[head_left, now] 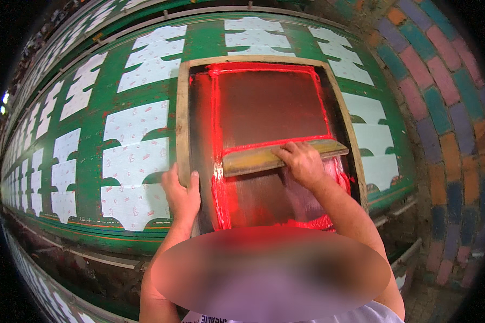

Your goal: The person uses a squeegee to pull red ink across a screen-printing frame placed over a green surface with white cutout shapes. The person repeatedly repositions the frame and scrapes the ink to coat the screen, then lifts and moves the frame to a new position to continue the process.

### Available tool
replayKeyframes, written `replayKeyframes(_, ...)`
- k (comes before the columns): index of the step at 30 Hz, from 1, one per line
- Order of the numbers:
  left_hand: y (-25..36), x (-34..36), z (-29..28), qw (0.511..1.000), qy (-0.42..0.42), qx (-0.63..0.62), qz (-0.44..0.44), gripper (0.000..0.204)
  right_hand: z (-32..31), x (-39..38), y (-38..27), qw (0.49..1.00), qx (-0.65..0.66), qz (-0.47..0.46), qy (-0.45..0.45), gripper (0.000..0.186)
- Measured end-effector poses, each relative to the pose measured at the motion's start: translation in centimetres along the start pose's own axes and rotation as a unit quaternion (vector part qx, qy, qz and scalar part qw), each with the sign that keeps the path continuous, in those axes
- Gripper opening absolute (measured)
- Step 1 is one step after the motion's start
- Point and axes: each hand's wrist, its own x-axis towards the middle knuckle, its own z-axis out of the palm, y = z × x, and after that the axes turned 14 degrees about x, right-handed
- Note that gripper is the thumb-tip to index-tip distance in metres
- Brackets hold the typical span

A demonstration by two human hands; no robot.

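Observation:
A wooden screen printing frame (182,118) lies over the green table in front of me, its dark mesh (272,105) bordered by wet red ink (217,118). My left hand (181,195) grips the frame's left rail, with fingers on the outer side and the thumb at the inner side. A wide squeegee (248,163) with a wooden handle lies across the middle of the mesh, slightly tilted. My right hand (304,164) is closed over the handle right of its middle. Red ink runs along the squeegee's far edge. A blurred patch hides the frame's near end.
Rows of white fabric pieces (136,156) with small red prints lie on the long green table (89,118), left of and beyond the frame. More pieces (369,132) show at its right. A floor of coloured bricks (442,107) borders the table's right end. Another table stands at far left.

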Motion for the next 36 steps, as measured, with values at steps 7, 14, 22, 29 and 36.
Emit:
replayKeyframes(7,1.1,-0.2,-0.3,0.999,0.014,0.028,-0.017,0.062,2.5,11.7,10.0,0.999,-0.046,-0.004,0.009,0.042)
replayKeyframes(14,1.1,-0.1,0.0,0.998,0.03,0.047,-0.016,0.059,3.6,20.9,16.8,0.997,-0.067,-0.002,0.035,0.038)
replayKeyframes(22,0.8,-0.2,0.2,0.999,0.038,0.035,0.002,0.063,3.4,25.4,17.5,0.996,-0.048,0.046,0.052,0.046)
replayKeyframes(29,0.9,0.0,-0.1,0.998,0.041,0.037,0.034,0.06,6.8,28.8,15.0,0.998,-0.055,-0.003,0.001,0.034)
replayKeyframes(36,1.0,0.3,-0.4,0.998,0.047,0.022,0.026,0.045,3.2,30.1,12.7,0.986,0.017,-0.028,-0.164,0.029)
